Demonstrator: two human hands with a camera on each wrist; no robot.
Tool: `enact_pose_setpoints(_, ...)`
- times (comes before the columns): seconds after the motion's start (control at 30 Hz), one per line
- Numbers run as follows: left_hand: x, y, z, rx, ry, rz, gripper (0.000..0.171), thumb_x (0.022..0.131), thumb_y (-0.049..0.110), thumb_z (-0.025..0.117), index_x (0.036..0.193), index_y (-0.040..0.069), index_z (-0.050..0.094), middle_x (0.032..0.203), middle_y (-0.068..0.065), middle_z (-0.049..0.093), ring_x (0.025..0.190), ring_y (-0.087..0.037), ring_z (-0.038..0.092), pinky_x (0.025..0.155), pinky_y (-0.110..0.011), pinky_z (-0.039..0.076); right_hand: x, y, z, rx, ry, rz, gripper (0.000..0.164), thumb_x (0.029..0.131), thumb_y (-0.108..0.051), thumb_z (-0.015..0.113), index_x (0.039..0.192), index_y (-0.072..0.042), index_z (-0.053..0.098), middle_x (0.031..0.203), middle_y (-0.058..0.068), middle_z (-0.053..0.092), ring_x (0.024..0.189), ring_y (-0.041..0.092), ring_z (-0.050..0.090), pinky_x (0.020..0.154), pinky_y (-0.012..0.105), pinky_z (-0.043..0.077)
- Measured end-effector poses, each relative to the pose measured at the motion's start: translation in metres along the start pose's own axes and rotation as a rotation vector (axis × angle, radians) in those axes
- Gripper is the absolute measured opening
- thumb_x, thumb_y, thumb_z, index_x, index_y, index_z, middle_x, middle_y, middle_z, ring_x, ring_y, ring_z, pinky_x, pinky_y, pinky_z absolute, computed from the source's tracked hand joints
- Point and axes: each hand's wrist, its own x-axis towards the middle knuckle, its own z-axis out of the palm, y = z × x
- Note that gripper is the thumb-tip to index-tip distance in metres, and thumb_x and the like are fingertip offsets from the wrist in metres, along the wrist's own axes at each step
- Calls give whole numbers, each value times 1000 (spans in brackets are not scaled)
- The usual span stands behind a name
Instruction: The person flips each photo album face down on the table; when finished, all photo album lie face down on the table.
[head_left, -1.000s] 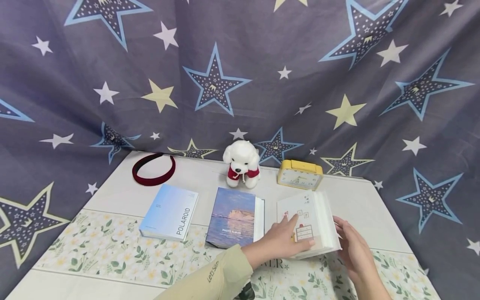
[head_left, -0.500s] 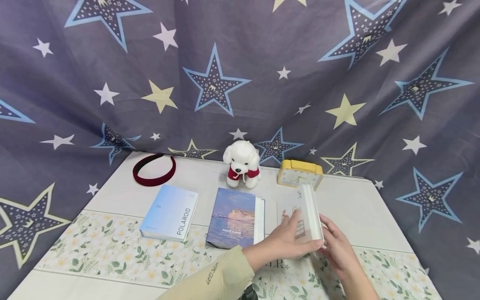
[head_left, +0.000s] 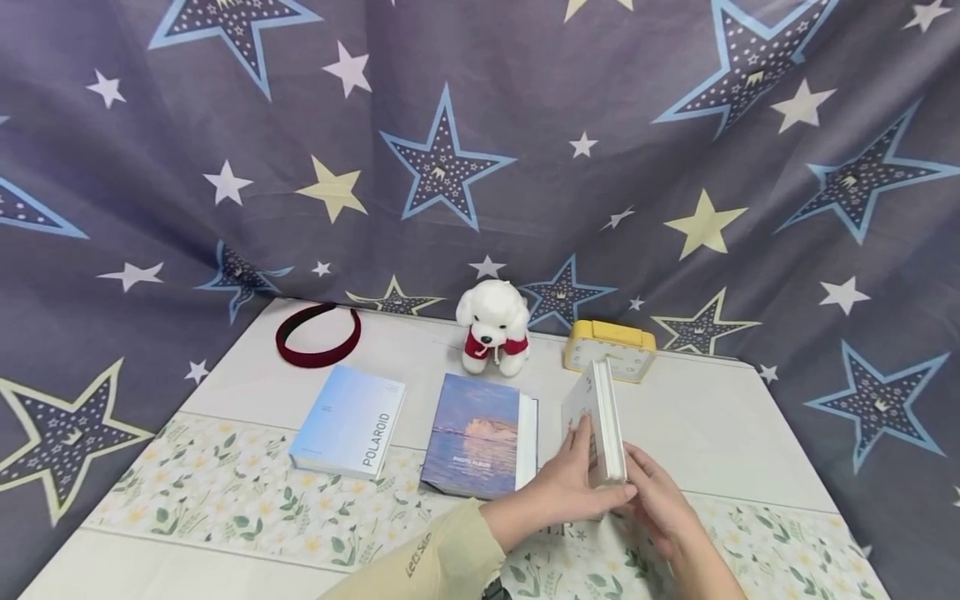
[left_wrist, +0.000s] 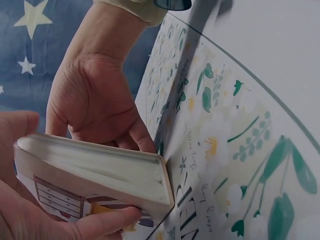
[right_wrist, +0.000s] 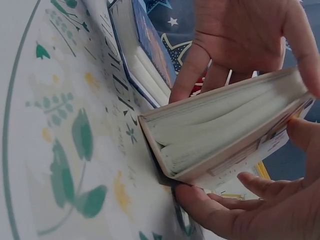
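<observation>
Left hand (head_left: pixel 564 487): thumb across near end of white album (head_left: pixel 607 417), fingers along cover; right hand (head_left: pixel 662 502): fingers curled against opposite cover. Album up on edge, right of counter's (head_left: pixel 720 442) middle (right edge well apart, photo album (head_left: pixel 472 437) close leftward). Yellow clock (head_left: pixel 609 350) behind, near far edge.

The white photo album (head_left: pixel 609 421) has been tipped from a slant to nearly upright, and the right hand (head_left: pixel 662 505) has moved farther from the desk's (head_left: pixel 731 417) right edge.

A homelike tabletop corner, judging by the star-print curtain (head_left: pixel 547 208), plush dog (head_left: pixel 493 317) and yellow clock (head_left: pixel 592 353).
</observation>
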Motion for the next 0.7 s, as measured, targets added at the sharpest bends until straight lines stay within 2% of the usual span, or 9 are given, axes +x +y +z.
enact_pose_setpoints(0.1, -1, -3, -2, -45, -10, 14, 106, 85, 60, 63, 158, 16, 0, 161, -20, 8, 142, -38, 25, 108, -50, 35, 1, 0, 2, -7, 6, -1, 75, 96, -57, 49, 148, -6, 34, 145, 26, 43, 123, 38, 53, 94, 53, 49)
enact_pose_setpoints(0.27, -1, -6, -4, -142, -19, 39, 95, 92, 61, 51, 158, 19, -3, 162, -16, 6, 142, -35, 26, 108, -50, 34, 4, 0, 6, -21, 2, -1, 73, 98, -54, 48, 148, -2, 33, 144, 30, 42, 125, 42, 51, 90, 54, 50)
enact_pose_setpoints(0.4, 0, -5, -4, -196, 44, 48, 91, 91, 55, 54, 159, 23, 3, 160, -9, 21, 140, -27, 32, 109, -46, 33, 6, 1, 8, -6, 5, 26, 77, 94, -56, 55, 148, -5, 33, 145, 28, 42, 130, 43, 46, 91, 53, 50)
enact_pose_setpoints(0.53, -1, -4, -5, -199, 98, 36, 90, 87, 47, 58, 158, 23, 8, 153, -12, 36, 134, -25, 42, 106, -43, 38, 7, 2, 10, -9, 20, 38, 81, 89, -54, 62, 149, -8, 31, 140, 28, 47, 123, 37, 54, 92, 50, 51)
enact_pose_setpoints(0.7, -3, -3, -4, -195, 159, 31, 86, 89, 41, 54, 158, 19, 9, 153, -14, 35, 132, -25, 43, 105, -42, 39, 6, 5, 11, -26, 32, 27, 84, 89, -46, 67, 151, -7, 25, 141, 28, 45, 117, 31, 58, 91, 45, 52)
